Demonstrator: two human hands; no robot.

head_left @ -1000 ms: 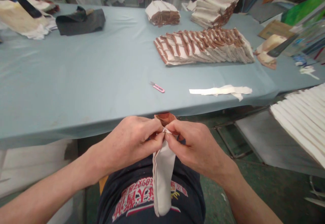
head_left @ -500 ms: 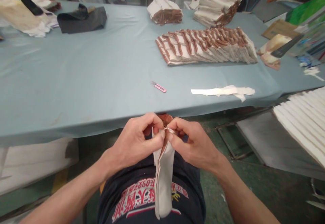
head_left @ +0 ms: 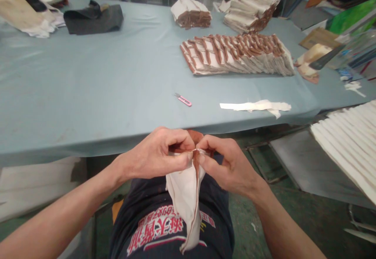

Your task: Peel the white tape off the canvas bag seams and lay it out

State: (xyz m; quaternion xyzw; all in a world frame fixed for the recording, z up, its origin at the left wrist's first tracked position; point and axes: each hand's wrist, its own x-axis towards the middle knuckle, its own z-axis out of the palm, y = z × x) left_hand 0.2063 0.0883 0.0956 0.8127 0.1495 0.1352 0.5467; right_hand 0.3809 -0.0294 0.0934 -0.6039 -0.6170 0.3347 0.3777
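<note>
My left hand (head_left: 160,153) and my right hand (head_left: 225,163) are both pinched on the top of a white cloth piece with brown trim (head_left: 185,196), held over my lap just in front of the table edge. The thumbs and forefingers meet at the brown upper edge. The cloth hangs down and is spread wider near the top. A small pink thread snip (head_left: 183,100) lies on the blue-grey table (head_left: 88,90) beyond my hands.
A fanned row of finished white-and-brown pieces (head_left: 237,53) lies at the right of the table, with two more stacks (head_left: 190,14) (head_left: 249,10) behind it. A white strip (head_left: 255,105) lies near the front edge. Dark cloth (head_left: 94,18) sits far left. White pieces (head_left: 349,141) are stacked at right.
The hanging cloth has opened out wider at the top and its lower end has swung. Both hands keep their pinch and have shifted slightly upward.
</note>
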